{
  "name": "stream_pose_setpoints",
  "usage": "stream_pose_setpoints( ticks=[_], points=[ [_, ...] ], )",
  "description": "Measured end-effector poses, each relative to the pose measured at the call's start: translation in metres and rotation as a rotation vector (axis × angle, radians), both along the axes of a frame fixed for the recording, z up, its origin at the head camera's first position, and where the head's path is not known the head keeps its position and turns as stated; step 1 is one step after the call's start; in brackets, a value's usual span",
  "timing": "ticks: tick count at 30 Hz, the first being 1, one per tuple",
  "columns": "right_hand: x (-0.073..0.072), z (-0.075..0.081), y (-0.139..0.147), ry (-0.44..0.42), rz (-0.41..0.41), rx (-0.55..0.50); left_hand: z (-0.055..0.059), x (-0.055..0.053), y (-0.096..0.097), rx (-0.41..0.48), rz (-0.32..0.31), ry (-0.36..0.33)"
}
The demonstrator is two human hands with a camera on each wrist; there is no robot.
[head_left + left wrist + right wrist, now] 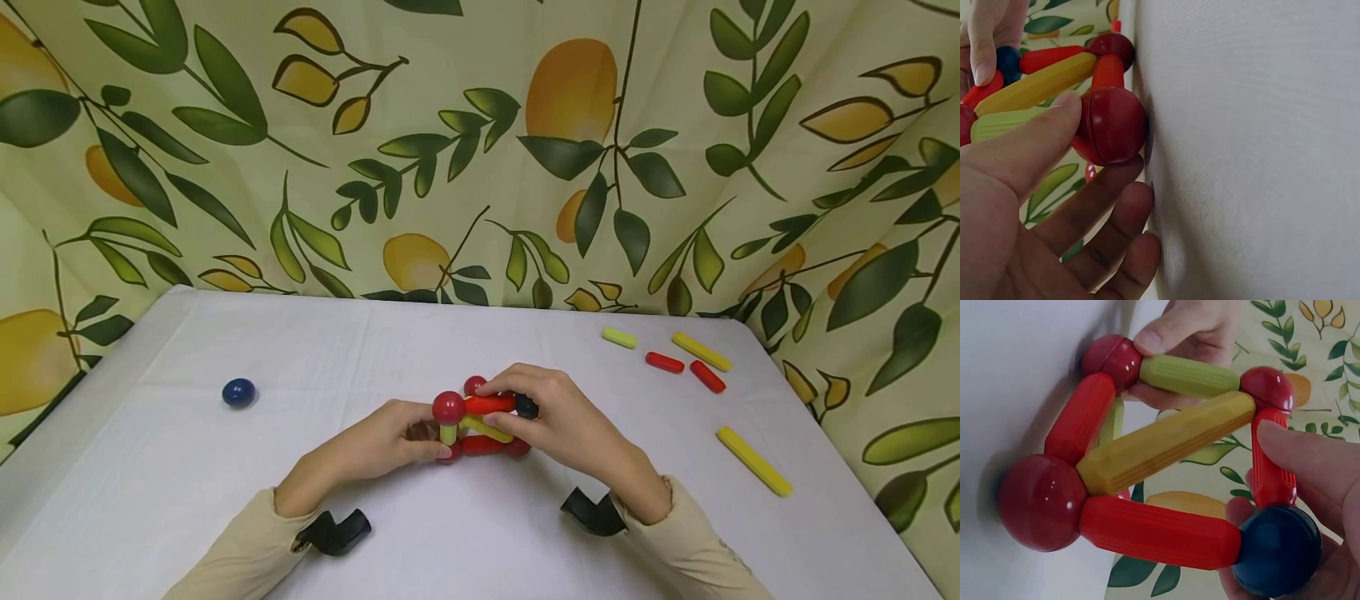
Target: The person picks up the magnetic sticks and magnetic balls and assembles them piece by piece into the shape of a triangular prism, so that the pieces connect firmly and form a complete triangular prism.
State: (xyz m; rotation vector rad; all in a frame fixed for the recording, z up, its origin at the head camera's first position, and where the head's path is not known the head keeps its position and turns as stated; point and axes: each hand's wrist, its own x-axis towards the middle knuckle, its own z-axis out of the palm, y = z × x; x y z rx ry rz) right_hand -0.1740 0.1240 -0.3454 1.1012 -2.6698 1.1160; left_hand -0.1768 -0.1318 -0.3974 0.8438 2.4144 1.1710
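Observation:
A frame of rods and balls, like a magnetic building set, is held by both hands over the white table. My left hand pinches a lower red ball between thumb and fingers. My right hand grips a red rod, its fingers beside the dark blue ball at the rod's end. From that blue ball another red rod runs to a low red ball. A yellow rod crosses the frame diagonally, and a green rod joins two red balls. Part of the far side is hidden.
A loose blue ball lies on the left of the table. To the right are a short green rod, two red rods and two long yellow rods. Patterned cloth hangs behind.

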Motion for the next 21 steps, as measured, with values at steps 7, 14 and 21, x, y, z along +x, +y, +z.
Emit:
stream_pose_setpoints(
  ticks=[7, 14, 21],
  points=[
    [-0.003, 0.003, 0.006, -0.005, 0.005, 0.023, 0.001, 0.004, 0.006, 0.014, -0.027, 0.031],
    [-0.004, 0.007, 0.011, -0.007, -0.008, 0.051, 0.004, 0.007, 0.010, -0.040, -0.006, 0.062],
    [-0.004, 0.012, 0.016, -0.044, -0.013, 0.059, 0.007, 0.012, 0.015, -0.119, 0.026, 0.115]
  ],
)
